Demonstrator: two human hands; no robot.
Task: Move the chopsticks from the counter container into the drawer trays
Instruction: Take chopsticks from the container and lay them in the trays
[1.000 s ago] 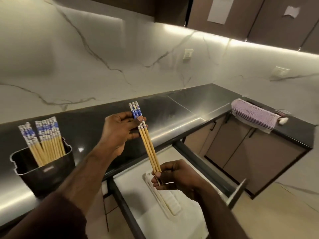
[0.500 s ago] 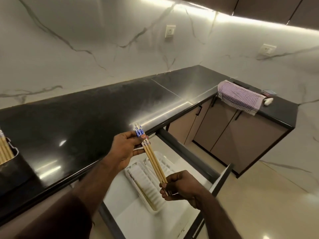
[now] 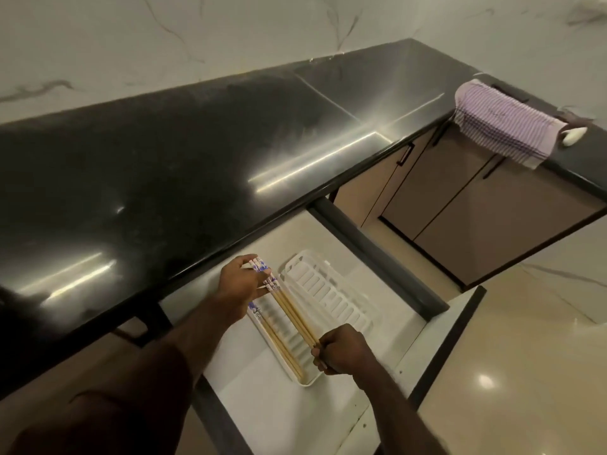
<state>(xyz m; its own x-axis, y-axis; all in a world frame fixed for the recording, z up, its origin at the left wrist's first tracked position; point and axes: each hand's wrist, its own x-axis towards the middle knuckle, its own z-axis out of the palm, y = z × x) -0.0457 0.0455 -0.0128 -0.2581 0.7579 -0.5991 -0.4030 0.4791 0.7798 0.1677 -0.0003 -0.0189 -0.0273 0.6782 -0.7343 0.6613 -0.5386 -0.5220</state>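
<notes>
Both hands on one bundle of chopsticks (image 3: 292,311), held low over the near tray (image 3: 307,382) in the open drawer (image 3: 407,326).

Left hand (image 3: 238,285): fingers (image 3: 262,292) curled around the blue-patterned top ends, thumb on the far side, closed snug on the bundle. Right hand (image 3: 341,349): fingers (image 3: 320,357) pinched shut on the thin tips, fist nearly closed.

Bundle runs diagonally, patterned ends toward the table (image 3: 164,165), tips toward the person. Cannot tell if it touches the tray or sits just above it.

A few more sticks (image 3: 276,339) already lie flat in the same tray, along its left edge, same orientation, just beside the held bundle and below the left hand. Not touched by either hand, as far as visible.

Second white tray (image 3: 331,290) sits to the right of the first, side by side in the drawer, slotted bottom showing, nothing in it.

Table is black and glossy, front edge directly above the drawer's back. Striped towel (image 3: 505,123) hangs over the table edge at far right, well apart from the hands.
</notes>
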